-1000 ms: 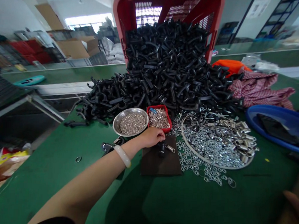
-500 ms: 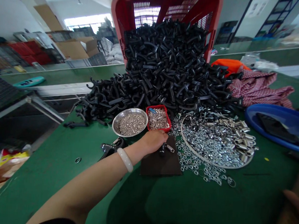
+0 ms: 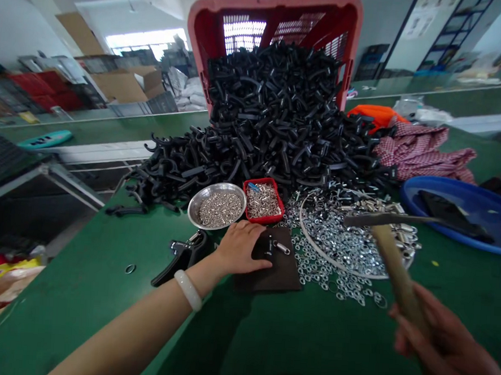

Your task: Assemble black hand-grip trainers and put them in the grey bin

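Observation:
My left hand (image 3: 241,249) lies at the left edge of a dark square plate (image 3: 279,277), thumb and fingers apart. A small spring (image 3: 281,247) and tiny metal bits rest on the plate beside it. My right hand (image 3: 441,329), slightly blurred, is wrapped round the wooden handle of a hammer (image 3: 392,258), raised at the right with its dark head over the pile of metal rings (image 3: 349,239). A black lever part (image 3: 182,260) with a spring lies left of my left hand. Behind stand a metal bowl of small parts (image 3: 194,206) and a red tray of pins (image 3: 265,218).
A red crate (image 3: 274,8) spills a large heap of black plastic parts (image 3: 271,121) across the back. At the right are a blue basin (image 3: 411,189) with a dark object and a checked cloth (image 3: 431,153). A loose ring (image 3: 130,269) lies at the left.
My left hand has moved left and down from beside the red tray, and its fingers have spread. My right hand has come in from the right edge, lifting the hammer into view.

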The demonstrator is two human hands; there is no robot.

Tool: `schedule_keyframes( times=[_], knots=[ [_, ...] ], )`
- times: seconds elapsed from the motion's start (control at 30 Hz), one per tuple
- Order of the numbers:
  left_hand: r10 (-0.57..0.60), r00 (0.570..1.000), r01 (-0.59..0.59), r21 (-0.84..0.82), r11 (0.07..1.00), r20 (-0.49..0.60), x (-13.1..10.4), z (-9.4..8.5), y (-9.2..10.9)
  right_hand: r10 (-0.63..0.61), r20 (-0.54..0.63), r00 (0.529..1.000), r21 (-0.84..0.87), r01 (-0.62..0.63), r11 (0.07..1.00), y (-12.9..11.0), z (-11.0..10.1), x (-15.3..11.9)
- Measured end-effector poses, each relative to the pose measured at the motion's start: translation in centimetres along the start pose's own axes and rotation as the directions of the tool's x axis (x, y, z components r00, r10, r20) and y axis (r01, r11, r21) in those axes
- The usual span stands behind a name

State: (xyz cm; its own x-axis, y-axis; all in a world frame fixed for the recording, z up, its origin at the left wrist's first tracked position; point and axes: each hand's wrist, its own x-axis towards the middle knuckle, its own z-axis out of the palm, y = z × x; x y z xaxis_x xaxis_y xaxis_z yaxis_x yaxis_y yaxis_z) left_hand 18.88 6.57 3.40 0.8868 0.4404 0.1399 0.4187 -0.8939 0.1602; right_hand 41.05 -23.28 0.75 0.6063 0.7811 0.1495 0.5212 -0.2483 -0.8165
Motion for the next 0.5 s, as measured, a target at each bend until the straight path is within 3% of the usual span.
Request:
schedule_keyframes(
  times=[0.07,0.13,0.2,0.3,0.5],
  knots=[
    [-0.054,0.997,0.055,-0.015,0.998,0.054,-0.3,0.5,0.0,-0.19,0.119,0.975,-0.069,0.199,0.978,-2.4,2.4,1.3],
    [-0.096,0.994,0.098,-0.043,0.994,0.054,-0.2,1.2,-0.1,-0.335,0.211,0.918,-0.156,0.37,0.916,-3.7,4.3,2.8],
    [-0.115,0.993,0.116,-0.063,0.991,0.015,0.0,1.9,-0.2,-0.391,0.322,0.862,-0.203,0.466,0.861,-4.5,5.4,4.4],
    [-0.114,0.993,0.112,-0.071,0.991,-0.018,0.3,2.3,-0.3,-0.378,0.441,0.814,-0.22,0.506,0.834,-5.8,5.5,5.9],
    [-0.141,0.99,0.138,-0.094,0.986,-0.025,0.4,2.4,-0.4,-0.362,0.271,0.892,-0.254,0.429,0.867,-7.7,4.7,6.0]
  ],
)
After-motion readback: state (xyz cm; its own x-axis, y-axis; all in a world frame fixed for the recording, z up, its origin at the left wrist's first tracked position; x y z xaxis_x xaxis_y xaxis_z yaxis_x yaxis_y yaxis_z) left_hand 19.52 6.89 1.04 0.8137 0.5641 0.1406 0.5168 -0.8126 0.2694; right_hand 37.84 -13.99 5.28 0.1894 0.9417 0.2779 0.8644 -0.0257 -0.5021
